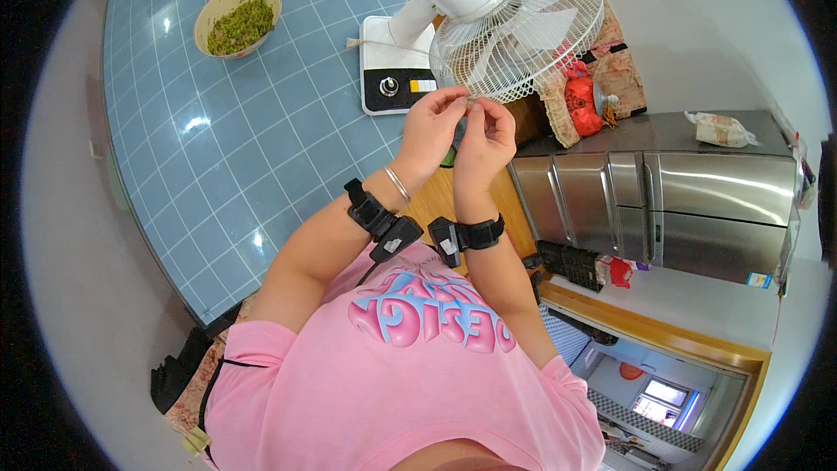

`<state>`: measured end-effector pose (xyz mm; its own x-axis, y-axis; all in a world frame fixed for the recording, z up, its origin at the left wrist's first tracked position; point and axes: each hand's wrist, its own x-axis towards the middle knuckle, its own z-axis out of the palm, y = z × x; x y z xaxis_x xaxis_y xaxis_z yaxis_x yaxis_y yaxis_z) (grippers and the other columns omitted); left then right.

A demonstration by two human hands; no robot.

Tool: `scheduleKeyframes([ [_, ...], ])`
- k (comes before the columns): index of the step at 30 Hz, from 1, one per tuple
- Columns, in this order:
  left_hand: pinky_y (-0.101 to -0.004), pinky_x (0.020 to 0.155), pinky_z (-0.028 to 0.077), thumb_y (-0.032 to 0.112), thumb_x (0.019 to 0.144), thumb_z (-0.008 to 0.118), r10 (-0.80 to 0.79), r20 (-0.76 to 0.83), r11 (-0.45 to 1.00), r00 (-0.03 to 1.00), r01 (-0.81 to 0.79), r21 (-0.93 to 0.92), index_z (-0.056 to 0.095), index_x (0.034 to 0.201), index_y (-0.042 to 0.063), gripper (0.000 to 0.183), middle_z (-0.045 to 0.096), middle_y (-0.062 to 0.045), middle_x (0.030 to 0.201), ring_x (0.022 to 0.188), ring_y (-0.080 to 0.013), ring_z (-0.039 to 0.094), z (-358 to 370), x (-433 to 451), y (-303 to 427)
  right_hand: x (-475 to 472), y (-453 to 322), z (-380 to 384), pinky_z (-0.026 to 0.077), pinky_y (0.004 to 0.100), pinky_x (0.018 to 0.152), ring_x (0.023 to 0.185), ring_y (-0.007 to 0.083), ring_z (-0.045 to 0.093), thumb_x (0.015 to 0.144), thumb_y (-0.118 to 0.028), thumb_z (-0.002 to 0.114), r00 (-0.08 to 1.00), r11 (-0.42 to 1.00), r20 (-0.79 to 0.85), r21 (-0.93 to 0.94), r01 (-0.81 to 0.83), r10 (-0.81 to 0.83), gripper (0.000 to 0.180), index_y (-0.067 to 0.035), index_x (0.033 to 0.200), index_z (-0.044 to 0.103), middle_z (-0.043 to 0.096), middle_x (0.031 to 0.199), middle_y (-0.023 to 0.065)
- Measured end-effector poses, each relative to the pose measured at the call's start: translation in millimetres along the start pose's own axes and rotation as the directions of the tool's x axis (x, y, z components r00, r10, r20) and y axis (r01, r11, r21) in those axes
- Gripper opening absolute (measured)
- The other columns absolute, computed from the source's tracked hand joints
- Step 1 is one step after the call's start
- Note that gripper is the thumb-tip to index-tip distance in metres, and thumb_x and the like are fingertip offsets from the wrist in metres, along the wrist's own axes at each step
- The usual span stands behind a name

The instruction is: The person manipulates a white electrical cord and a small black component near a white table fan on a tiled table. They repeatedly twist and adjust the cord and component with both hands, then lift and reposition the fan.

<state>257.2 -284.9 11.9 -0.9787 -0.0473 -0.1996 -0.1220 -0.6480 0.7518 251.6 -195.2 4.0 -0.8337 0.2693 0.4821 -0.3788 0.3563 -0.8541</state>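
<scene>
My left hand (433,127) and my right hand (485,137) are raised together in front of me, with thumbs and fingertips pinched close to each other. Something small and thin may be between the fingertips, but it is too small to tell. A metal bangle (397,183) circles my left wrist, and both forearms wear black strapped devices. Just beyond the hands stands a white electric fan (516,26), its black and white base (395,65) on a blue tiled surface (288,118). A bowl (225,3) of chopped green filling (240,27) sits farther off to the left.
Right of the fan are a red plastic bag (582,101) and a stainless steel refrigerator (719,190) with a plastic package (721,129) on it. A black basket (570,263) lies near its base. A wood-framed doorway (654,324) is at the lower right. Part of a green object (448,157) shows behind my hands.
</scene>
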Motion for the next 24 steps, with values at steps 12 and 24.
scheduleKeyframes([
  [12, -0.0237, 0.056, 0.044, 0.01, 0.096, 0.057, -0.265, 0.035, 0.863, 0.964, 0.253, -0.436, 0.046, 0.145, 0.005, 0.05, 0.065, -0.001, 0.089, 0.071, -0.0089, 0.059, 25, -9, -2, 11, -9, -6, 0.051, 0.0241, 0.072, 0.082, 0.0101, 0.06, 0.092, -0.002, 0.066, 0.97, 0.949, 0.027, 0.205, -0.241, 0.241, 0.009, 0.002, 0.1, 0.061, 0.065, 0.093, 0.0055],
  [24, -0.026, 0.07, 0.05, 0.009, 0.096, 0.055, -0.24, -0.128, 0.935, 0.962, 0.194, -0.298, 0.057, 0.128, 0.0, 0.034, 0.065, -0.005, 0.096, 0.084, -0.0131, 0.061, 32, 11, -12, 13, -8, -4, 0.052, 0.024, 0.07, 0.081, 0.011, 0.062, 0.092, -0.004, 0.068, 0.969, 0.957, -0.052, 0.179, -0.228, 0.241, 0.012, 0.004, 0.101, 0.066, 0.067, 0.092, 0.0053],
])
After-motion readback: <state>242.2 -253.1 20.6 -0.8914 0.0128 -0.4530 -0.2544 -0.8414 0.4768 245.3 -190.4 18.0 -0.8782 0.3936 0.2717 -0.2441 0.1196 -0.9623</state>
